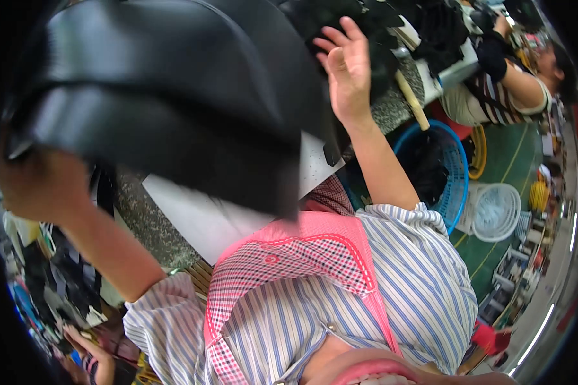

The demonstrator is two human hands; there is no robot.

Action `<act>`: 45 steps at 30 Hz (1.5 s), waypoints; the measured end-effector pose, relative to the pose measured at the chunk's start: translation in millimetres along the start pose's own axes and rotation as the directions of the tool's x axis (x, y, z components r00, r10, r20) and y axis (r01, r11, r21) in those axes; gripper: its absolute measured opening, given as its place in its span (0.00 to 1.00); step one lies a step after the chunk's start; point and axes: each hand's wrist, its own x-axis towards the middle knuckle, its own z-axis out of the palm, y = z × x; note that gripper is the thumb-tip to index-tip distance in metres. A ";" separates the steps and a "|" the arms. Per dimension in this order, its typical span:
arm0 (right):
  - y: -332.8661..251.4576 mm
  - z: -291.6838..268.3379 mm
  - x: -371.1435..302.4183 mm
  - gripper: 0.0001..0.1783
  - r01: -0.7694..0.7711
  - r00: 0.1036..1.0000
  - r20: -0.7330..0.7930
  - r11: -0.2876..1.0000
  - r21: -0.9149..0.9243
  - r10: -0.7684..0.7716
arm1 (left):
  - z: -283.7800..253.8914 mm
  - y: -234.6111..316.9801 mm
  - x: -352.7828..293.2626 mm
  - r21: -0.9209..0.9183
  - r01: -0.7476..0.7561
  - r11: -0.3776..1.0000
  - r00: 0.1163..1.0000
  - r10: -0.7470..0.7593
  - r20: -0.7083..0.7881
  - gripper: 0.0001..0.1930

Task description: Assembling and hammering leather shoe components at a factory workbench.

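A large black, glossy, leather-like sheet (167, 70) fills the upper left, blurred by motion. At its left edge my left hand (42, 186) is closed on it, the fingers partly hidden and smeared. My right hand (350, 77) is raised to the right of the sheet with its palm showing. Its fingers are apart and hold nothing. Under the sheet lies a white board (199, 221) on a speckled stone-like tabletop (154, 212); the sheet covers much of both.
Right of my right hand, a wooden-handled tool (411, 99) juts over the table edge near dark pieces. A blue basket (457, 173) with black pieces, a yellow basket (478, 151) and a white basket (498, 212) stand below. Co-workers sit at upper right (510, 90) and lower left (96, 356).
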 end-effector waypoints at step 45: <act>63.2 -2.0 36.1 0.33 -0.107 0.879 -0.476 0.983 -0.149 0.024 | 152.0 99.6 -59.5 -0.496 0.157 0.854 0.694 0.261 0.670 0.22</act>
